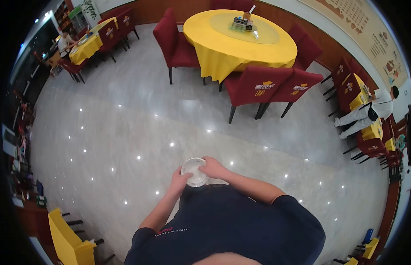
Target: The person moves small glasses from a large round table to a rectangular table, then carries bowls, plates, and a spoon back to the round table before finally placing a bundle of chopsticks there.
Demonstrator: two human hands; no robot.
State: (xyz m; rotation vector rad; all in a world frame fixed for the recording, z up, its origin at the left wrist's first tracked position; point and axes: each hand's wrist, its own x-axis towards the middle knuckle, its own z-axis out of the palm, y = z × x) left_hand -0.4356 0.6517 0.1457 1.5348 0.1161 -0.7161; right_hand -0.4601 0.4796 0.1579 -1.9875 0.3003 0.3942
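Both hands hold one round, clear container in front of my dark shirt, above the shiny tiled floor. My left hand (181, 179) grips the container (196, 173) at its left side, with the thumb over the rim. At the upper right side of it, my right hand (211, 168) closes on the rim, thumb reaching inward. The container looks shallow and transparent; whether anything is inside cannot be made out.
A round table with a yellow cloth (227, 51) stands ahead, with red chairs (263, 86) around it. One person (382, 106) leans by tables at the right; another person (65, 44) is at a table far left. A yellow-covered piece (66, 238) is at lower left.
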